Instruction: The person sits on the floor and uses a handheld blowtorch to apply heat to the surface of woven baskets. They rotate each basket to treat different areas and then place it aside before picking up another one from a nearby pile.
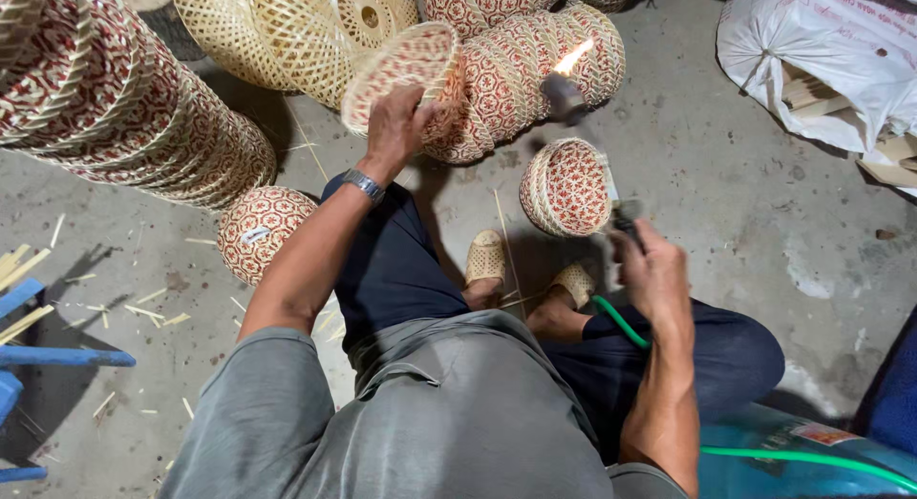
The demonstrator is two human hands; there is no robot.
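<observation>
The left hand (399,122) is closed on the lower rim of a round woven basket lid (401,71), fingers curled over the edge and thumb behind it, holding it raised and tilted with its patterned inner face turned toward the torch. The right hand (650,270) is wrapped tight around the grip of a gas torch (585,155). The torch's long axis runs from that grip up and away from the person, and its nozzle points toward the lid, with a small flame (573,57) burning at the tip just to the right of the lid. A green hose (621,324) trails from the torch grip back past the knee to a teal gas cylinder (764,451).

The risks look plain. The flame sits close to dry woven work: the stacked baskets (521,74) lie directly behind it, and a lingering pass could scorch or light them. The fingers on the lid's rim are near the heat. Bamboo slivers (143,311) litter the floor (726,203) left of the lid, ready tinder for a spark. Another small basket (565,187) stands just below the torch.
</observation>
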